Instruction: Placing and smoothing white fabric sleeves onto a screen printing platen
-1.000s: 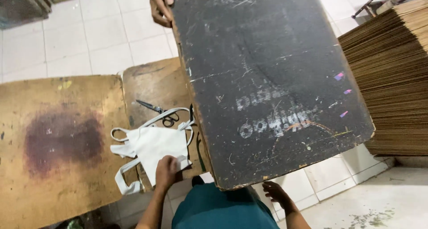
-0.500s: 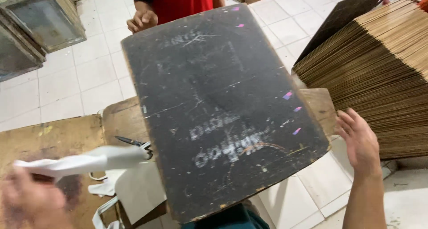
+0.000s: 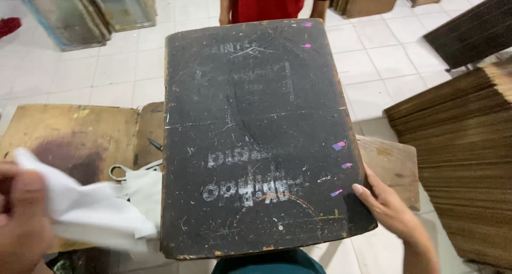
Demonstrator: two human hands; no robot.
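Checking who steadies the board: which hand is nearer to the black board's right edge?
Right. The right hand touches the black board at its lower right edge; the left hand is off to its left, holding a white cloth.

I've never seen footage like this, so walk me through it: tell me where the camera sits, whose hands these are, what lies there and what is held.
The one camera sits on a person's head, looking down. Their left hand grips a white cloth. Their right hand touches the right edge of a big scratched black board, with its fingers on top. The board rests over stained wooden boards, where more white cloth lies. A stack of brown sheets stands at right. Another person in a red shirt stands beyond.
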